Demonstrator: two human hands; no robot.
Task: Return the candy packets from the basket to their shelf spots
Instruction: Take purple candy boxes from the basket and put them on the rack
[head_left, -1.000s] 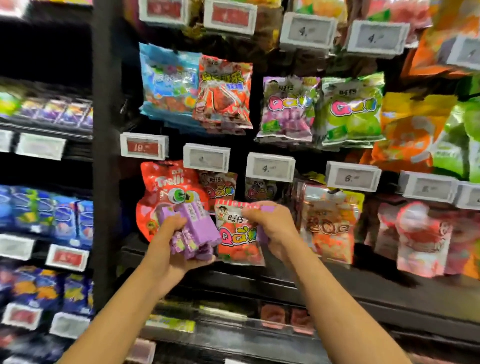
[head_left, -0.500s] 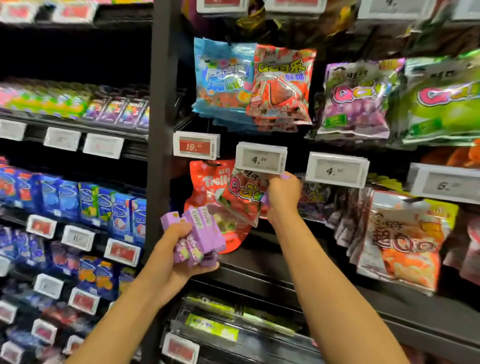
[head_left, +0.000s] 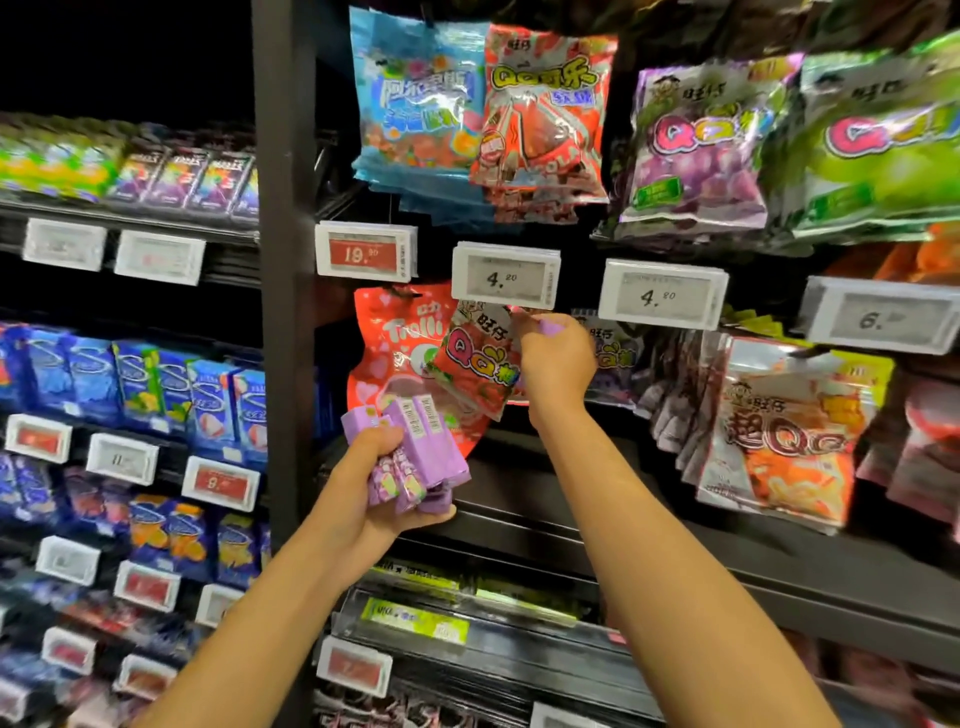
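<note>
My right hand (head_left: 556, 358) pinches the top edge of a red QQ gummy packet (head_left: 478, 364) and holds it up just under the white 4.20 price tag (head_left: 505, 275), in front of the hook row. The packet hangs tilted, overlapping a red Trolli bag (head_left: 395, 353). My left hand (head_left: 374, 493) grips a bundle of several purple candy stick packs (head_left: 415, 452) lower and to the left, in front of the dark shelf ledge (head_left: 519, 499). No basket is in view.
Blue and red gummy bags (head_left: 483, 104) hang on the row above, purple (head_left: 696, 150) and green QQ bags (head_left: 878, 145) to their right. Orange QQ packets (head_left: 784, 431) hang at right. A black upright post (head_left: 285, 260) separates gum shelves (head_left: 140, 389) on the left.
My right hand has lifted the red QQ packet up and left, from in front of the lower shelf to just under the 4.20 tag. The view has shifted left. My left hand keeps its purple packs.
</note>
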